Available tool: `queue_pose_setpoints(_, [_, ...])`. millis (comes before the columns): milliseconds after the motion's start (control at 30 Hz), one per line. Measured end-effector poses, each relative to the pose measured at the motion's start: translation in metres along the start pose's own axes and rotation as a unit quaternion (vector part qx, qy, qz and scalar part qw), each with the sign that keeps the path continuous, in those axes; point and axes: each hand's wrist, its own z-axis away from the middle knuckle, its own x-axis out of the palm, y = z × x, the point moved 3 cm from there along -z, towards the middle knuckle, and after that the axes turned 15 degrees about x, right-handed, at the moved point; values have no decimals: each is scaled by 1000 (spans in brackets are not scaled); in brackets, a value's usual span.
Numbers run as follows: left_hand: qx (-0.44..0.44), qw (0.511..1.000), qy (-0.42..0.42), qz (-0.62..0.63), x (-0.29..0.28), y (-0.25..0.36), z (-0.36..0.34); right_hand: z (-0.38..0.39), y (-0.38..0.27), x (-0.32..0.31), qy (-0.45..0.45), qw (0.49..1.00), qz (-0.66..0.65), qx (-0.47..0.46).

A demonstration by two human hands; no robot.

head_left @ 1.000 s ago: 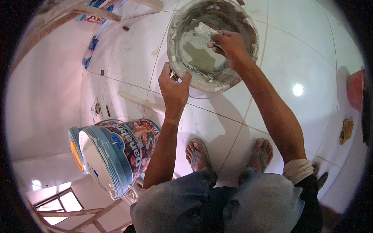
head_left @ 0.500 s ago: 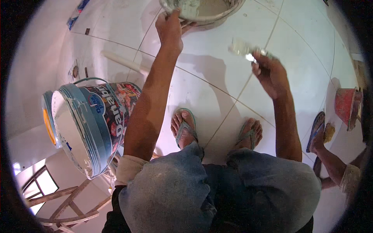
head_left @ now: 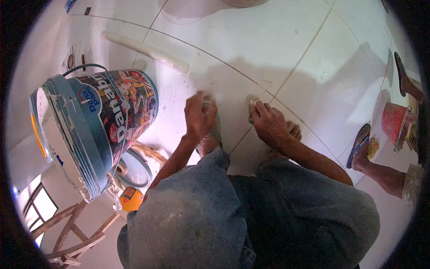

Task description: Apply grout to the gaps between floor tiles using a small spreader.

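My right hand (head_left: 271, 123) is low over the tile floor, above my right foot. Its fingers are closed round a small putty knife smeared with pale paste (head_left: 251, 104), mostly covered by the hand. My left hand (head_left: 197, 117) is over my left foot, fingers curled in and partly blurred; something pale shows at the fingertips, but I cannot tell what it is. Both hands are apart from each other. Only the lower edge of the basin (head_left: 244, 2) shows at the top of the view.
A large paint bucket (head_left: 112, 107) lies tilted at the left, by a white pipe (head_left: 148, 53) on the floor. Below it are a round lid (head_left: 135, 168) and an orange container (head_left: 131, 198). At right are a red tub (head_left: 394, 122) and another person's leg (head_left: 380, 177).
My left hand has let go of the basin rim and come back toward my feet. My right hand has come down and inward with the putty knife. The view has shifted, and the basin has nearly left it.
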Motion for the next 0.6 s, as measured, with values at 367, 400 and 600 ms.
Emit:
queue_pose_setpoints(367, [152,985,-15,-76,11,-6,25,-9,26,-9,-107,991,29,75])
queue_pose_setpoints(400, [150,986,-17,-75,9,-7,25,-7,22,-14,-63,996,8,61])
queue_pose_setpoints(600, [157,985,-22,-71,8,0,18,2,25,-16,-96,988,102,67])
